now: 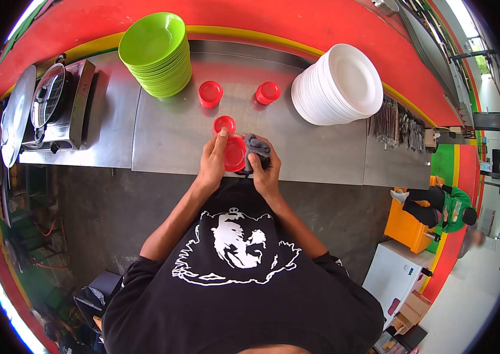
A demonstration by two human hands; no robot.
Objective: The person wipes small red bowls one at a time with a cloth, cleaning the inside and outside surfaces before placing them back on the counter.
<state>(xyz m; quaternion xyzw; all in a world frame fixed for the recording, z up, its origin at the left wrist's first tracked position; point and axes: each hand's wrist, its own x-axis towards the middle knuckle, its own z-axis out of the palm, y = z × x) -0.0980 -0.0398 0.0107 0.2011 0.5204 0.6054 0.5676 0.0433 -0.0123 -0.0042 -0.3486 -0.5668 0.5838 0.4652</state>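
Note:
Between my two hands is a small red dish (234, 154), held near the counter's front edge. My left hand (213, 158) grips the dish's left side with its thumb on top. A grey cloth (257, 150) is bunched in my right hand (266, 171), pressed against the dish's right side. Just beyond my left thumb sits another red dish (224, 124) on the metal counter (173, 138). Farther back stand two small stacks of red dishes, one at the left (210, 93) and one at the right (268, 92).
A tall stack of green bowls (158, 59) and a stack of white plates (338, 85) flank the red dishes. Cutlery (397, 125) lies at the right, a stove with a lidded pan (49, 97) at the left. A person in green (455, 209) sits at the far right.

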